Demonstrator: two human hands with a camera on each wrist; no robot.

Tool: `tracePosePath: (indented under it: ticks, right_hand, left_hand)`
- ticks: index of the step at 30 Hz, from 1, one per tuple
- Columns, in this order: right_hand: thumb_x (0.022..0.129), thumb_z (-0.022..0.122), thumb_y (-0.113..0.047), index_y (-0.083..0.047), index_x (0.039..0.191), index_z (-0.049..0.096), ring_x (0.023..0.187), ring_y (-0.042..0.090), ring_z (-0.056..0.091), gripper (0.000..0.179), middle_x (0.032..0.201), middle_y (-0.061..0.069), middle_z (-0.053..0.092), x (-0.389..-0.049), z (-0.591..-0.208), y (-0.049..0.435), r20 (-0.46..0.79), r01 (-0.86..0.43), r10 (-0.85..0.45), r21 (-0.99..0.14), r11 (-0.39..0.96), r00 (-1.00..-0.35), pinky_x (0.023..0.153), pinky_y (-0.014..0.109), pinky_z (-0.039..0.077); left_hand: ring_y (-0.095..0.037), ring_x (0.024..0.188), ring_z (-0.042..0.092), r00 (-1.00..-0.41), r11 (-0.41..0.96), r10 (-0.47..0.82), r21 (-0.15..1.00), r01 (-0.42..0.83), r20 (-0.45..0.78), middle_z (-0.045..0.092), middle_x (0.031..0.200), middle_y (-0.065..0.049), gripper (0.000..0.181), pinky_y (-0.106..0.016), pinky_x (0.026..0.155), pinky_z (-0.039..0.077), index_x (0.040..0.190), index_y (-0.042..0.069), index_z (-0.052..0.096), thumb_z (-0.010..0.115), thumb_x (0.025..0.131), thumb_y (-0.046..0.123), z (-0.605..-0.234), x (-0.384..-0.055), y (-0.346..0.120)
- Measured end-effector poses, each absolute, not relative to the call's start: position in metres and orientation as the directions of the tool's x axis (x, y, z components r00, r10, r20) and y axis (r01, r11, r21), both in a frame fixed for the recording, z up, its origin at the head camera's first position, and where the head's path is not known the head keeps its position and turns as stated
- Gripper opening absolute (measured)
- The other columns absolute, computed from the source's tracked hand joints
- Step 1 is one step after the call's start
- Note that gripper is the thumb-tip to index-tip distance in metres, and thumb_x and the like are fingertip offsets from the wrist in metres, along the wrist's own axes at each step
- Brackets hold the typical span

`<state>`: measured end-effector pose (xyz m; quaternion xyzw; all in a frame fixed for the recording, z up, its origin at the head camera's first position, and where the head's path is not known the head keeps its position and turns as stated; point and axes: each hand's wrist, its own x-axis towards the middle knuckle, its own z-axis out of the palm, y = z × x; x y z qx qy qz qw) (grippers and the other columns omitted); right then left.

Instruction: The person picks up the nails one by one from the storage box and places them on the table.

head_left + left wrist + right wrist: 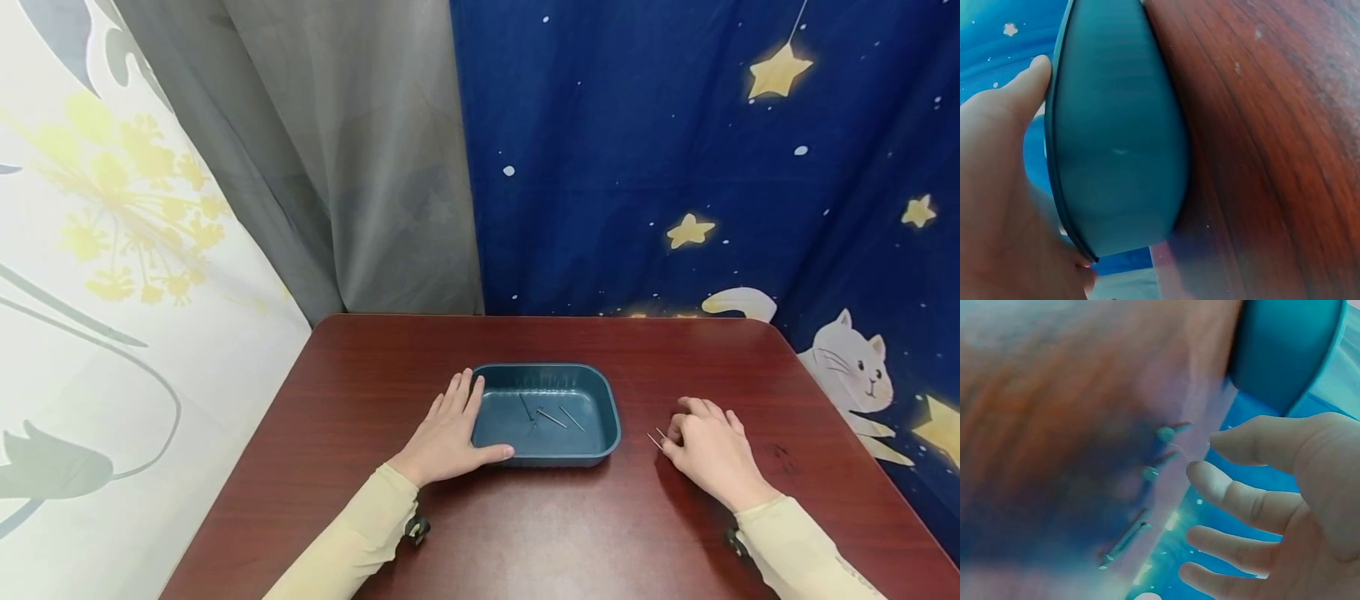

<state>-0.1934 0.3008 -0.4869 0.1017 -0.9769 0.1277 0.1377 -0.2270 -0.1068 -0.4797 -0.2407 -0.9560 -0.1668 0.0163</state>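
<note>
A dark blue-green plastic tray (558, 457) stands on the table, with several thin nails (552, 417) lying loose on its floor. My left hand (450, 429) rests on the tray's left end, its fingers stretched along the rim and the thumb on the near edge. In the left wrist view, the thumb (1034, 81) lies at the rim. To the right of the tray, my right hand (708, 450) hovers low beside nails (655, 442) on the table. The right wrist view shows thumb and index finger apart, with nothing between them, close to the nail heads (1165, 434).
The reddish-brown wooden table (555, 533) reaches back to a grey curtain (390, 167) and a dark blue star-patterned curtain (600, 167). A white floral curtain (112, 333) hangs along the left side.
</note>
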Motion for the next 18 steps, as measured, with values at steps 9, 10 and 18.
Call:
tracePosePath:
  ticks: [9, 10, 18]
  right_hand:
    - [0.084, 0.076, -0.019, -0.010, 0.088, 0.074, 0.119, 0.042, 0.052, 0.011, 0.121, 0.022, 0.062, -0.195, -0.467, 0.289, 0.371, -0.287, -0.180, -0.255, 0.924, -0.911, 0.100, 0.069, 0.033]
    - [0.084, 0.076, -0.019, -0.009, 0.091, 0.074, 0.119, 0.042, 0.052, 0.013, 0.121, 0.022, 0.063, -0.196, -0.466, 0.286, 0.382, -0.297, -0.185, -0.260, 0.919, -0.906, 0.100, 0.068, 0.033]
    - [0.095, 0.068, -0.038, -0.001, 0.130, 0.064, 0.131, 0.042, 0.046, 0.051, 0.141, 0.022, 0.053, -0.203, -0.465, 0.254, 0.358, -0.327, -0.215, -0.288, 0.900, -0.908, 0.105, 0.070, 0.028]
  left_hand:
    - [-0.036, 0.151, 0.016, -0.838, 0.793, 0.491, 0.277, 0.543, 0.237, 0.025, 0.163, -0.015, 0.086, -0.055, 0.119, 0.018, 0.157, 0.011, 0.035, 0.060, 0.093, 0.062, -0.470, -0.235, -0.109]
    - [-0.036, 0.150, 0.022, -0.824, 0.783, 0.501, 0.268, 0.562, 0.265, 0.033, 0.160, -0.015, 0.079, -0.055, 0.118, 0.019, 0.154, 0.011, 0.043, 0.064, 0.093, 0.057, -0.468, -0.236, -0.109]
    - [-0.019, 0.115, 0.055, -0.713, 0.702, 0.596, 0.192, 0.686, 0.369, 0.064, 0.121, -0.002, 0.039, -0.038, 0.101, 0.046, 0.122, 0.015, 0.074, 0.081, 0.087, 0.030, -0.459, -0.240, -0.102]
